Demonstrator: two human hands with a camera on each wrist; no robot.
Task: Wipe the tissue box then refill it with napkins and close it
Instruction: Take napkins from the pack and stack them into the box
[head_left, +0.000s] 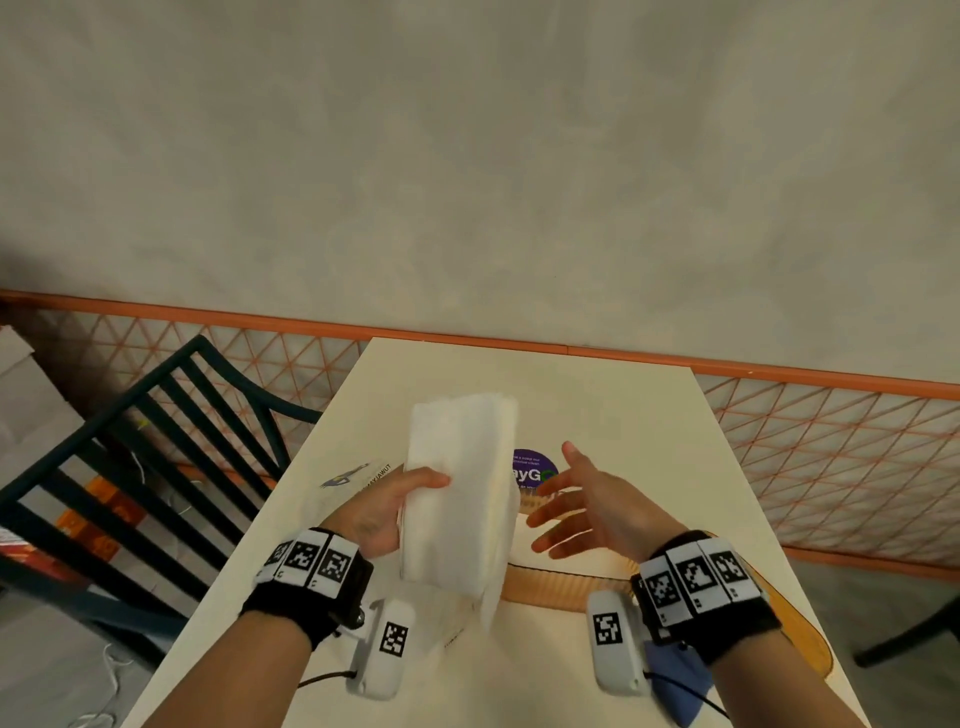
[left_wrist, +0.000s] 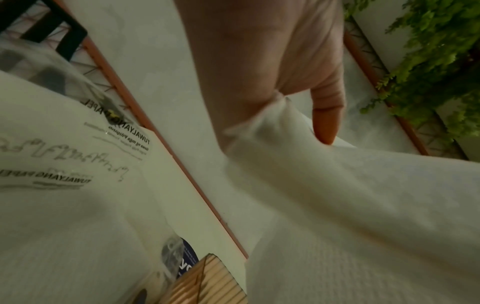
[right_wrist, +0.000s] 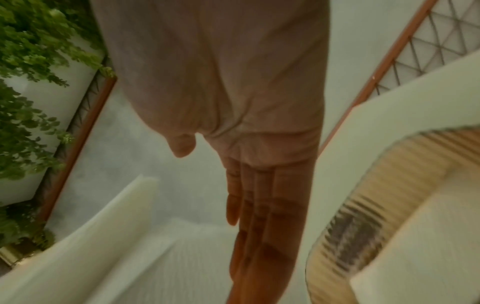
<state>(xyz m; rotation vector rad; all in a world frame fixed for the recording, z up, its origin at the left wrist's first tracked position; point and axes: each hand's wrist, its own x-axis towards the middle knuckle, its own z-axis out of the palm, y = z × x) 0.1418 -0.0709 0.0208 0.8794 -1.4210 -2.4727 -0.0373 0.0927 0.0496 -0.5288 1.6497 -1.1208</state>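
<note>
- Wrist bands, black with black-and-white coded tags, one on each forearm at the near edge of the surface (head_left: 597, 395); a white camera unit hangs under each.
- Dark slatted chair (head_left: 156, 441), off the left edge of the surface, beside a wall with orange lattice trim.
- Clear plastic napkin wrapper (left_wrist: 78, 164) with black print, lying flat near the left edge of the surface, under and beside the left forearm.
- Left hand (head_left: 387, 512): thumb on the near face and fingers curled round the far side of the napkin stack (head_left: 460, 493), gripping it at its left edge. In the left wrist view the thumb (left_wrist: 327, 115) presses into the top sheet.
- Napkin stack: thick, white, embossed, held upright and clear of the surface over its middle; one loose sheet droops from the lower right corner.
- Purple round sticker (head_left: 532, 467), on the surface toward the far edge, partly hidden behind the stack.
- Right hand (head_left: 576, 506): spread flat, palm turned toward the stack, fingers straight and slightly apart, holding nothing; just beside the right face of the stack, contact not discernible.
- Tissue box (head_left: 561, 584): woven, tan, rounded wall, standing on the surface near its right edge, below the right hand and forearm. In the right wrist view its rim (right_wrist: 363, 185) curves round a pale open interior.
- Blue cloth (head_left: 675, 686), at the near right corner of the surface, partly under the right wrist.
</note>
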